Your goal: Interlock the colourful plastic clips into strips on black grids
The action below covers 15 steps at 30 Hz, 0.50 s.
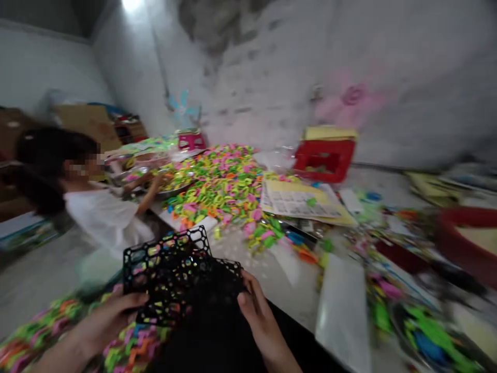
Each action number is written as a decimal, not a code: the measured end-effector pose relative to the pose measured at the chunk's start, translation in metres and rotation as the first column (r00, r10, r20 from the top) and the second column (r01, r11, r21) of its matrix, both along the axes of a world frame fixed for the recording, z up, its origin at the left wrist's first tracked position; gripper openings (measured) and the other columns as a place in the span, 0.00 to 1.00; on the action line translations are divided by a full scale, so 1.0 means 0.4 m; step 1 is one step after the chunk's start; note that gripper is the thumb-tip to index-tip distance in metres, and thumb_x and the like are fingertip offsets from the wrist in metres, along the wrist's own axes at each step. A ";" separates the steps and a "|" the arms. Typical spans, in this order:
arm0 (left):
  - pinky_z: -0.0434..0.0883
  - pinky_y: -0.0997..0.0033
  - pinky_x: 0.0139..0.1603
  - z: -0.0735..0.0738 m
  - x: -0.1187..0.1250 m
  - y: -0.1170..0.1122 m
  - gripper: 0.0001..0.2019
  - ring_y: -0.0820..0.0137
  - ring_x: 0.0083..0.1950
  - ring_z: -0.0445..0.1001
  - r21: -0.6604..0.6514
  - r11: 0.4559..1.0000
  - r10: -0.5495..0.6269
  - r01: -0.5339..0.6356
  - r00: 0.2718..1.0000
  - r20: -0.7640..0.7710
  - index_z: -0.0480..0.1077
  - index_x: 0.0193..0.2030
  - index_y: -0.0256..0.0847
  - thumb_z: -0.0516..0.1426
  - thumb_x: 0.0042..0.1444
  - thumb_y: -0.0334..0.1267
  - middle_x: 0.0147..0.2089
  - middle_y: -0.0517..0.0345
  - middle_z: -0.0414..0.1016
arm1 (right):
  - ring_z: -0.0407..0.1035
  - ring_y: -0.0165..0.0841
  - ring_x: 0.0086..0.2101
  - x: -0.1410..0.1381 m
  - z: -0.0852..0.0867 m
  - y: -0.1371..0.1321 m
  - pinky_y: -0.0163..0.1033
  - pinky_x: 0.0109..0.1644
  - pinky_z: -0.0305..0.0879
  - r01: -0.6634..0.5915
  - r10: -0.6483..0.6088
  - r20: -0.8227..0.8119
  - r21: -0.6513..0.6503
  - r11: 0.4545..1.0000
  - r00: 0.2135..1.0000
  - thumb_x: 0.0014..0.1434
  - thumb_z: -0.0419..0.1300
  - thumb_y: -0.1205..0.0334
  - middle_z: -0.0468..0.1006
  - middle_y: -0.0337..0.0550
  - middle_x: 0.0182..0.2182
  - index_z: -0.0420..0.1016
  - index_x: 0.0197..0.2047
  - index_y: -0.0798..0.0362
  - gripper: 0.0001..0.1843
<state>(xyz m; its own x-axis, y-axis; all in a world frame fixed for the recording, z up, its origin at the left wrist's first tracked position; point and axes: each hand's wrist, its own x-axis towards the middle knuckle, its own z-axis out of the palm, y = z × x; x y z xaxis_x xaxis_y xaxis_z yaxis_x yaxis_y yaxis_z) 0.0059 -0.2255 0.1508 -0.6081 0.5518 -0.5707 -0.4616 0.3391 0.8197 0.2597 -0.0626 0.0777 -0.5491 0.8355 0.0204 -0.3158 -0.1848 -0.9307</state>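
Observation:
Low in the head view, a black plastic grid (165,259) full of holes is held tilted, with a second black grid piece (227,267) overlapping it on the right. My left hand (111,316) is closed on the lower left edge of the first grid, thumb on top. My right hand (258,316) pinches the right end of the second grid piece. Whether the two pieces are joined, I cannot tell. Below and left of the grids lies a heap of small coloured plastic pieces (140,344). Dark material (209,336) fills the space between my forearms.
Another person (104,217) sits at the left, hands at a bowl (174,189). A large pile of coloured pieces (229,181) spreads ahead. Printed sheets (303,199), a red plastic stool (326,158), a white strip (344,311) and a red basin (454,248) lie to the right.

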 end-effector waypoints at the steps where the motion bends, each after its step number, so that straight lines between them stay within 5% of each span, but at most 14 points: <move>1: 0.76 0.55 0.47 -0.017 0.034 0.063 0.39 0.51 0.48 0.77 0.006 0.995 -0.098 0.098 0.994 0.038 0.69 0.54 0.48 0.71 0.28 0.34 0.39 0.57 0.81 | 0.71 0.39 0.45 0.046 -0.014 0.013 0.46 0.51 0.66 0.112 -0.111 0.025 -0.013 0.994 0.993 0.51 0.63 0.42 0.73 0.44 0.48 0.65 0.56 0.42 0.31; 6: 0.76 0.62 0.45 -0.104 0.169 0.293 0.32 0.56 0.46 0.78 0.097 0.912 -0.408 0.398 0.902 0.140 0.71 0.49 0.44 0.72 0.32 0.38 0.40 0.56 0.80 | 0.72 0.34 0.33 0.231 -0.065 0.082 0.43 0.43 0.68 0.484 -0.480 0.067 -0.073 0.872 0.875 0.46 0.68 0.46 0.77 0.41 0.38 0.64 0.54 0.45 0.33; 11: 0.75 0.66 0.42 -0.141 0.279 0.416 0.23 0.58 0.47 0.78 0.164 0.798 -0.599 0.580 0.794 0.102 0.73 0.46 0.41 0.68 0.42 0.43 0.48 0.52 0.78 | 0.73 0.39 0.41 0.357 -0.079 0.125 0.39 0.41 0.69 0.502 -0.489 0.122 -0.292 0.814 0.864 0.45 0.70 0.49 0.79 0.43 0.42 0.68 0.54 0.47 0.34; 15: 0.73 0.66 0.40 -0.153 0.314 0.465 0.24 0.59 0.45 0.78 0.100 0.744 -0.666 0.661 0.746 0.025 0.72 0.48 0.41 0.68 0.43 0.46 0.49 0.50 0.78 | 0.75 0.40 0.38 0.401 -0.103 0.126 0.38 0.36 0.70 0.504 -0.517 0.108 -0.455 0.734 0.849 0.43 0.71 0.50 0.81 0.43 0.39 0.71 0.52 0.50 0.34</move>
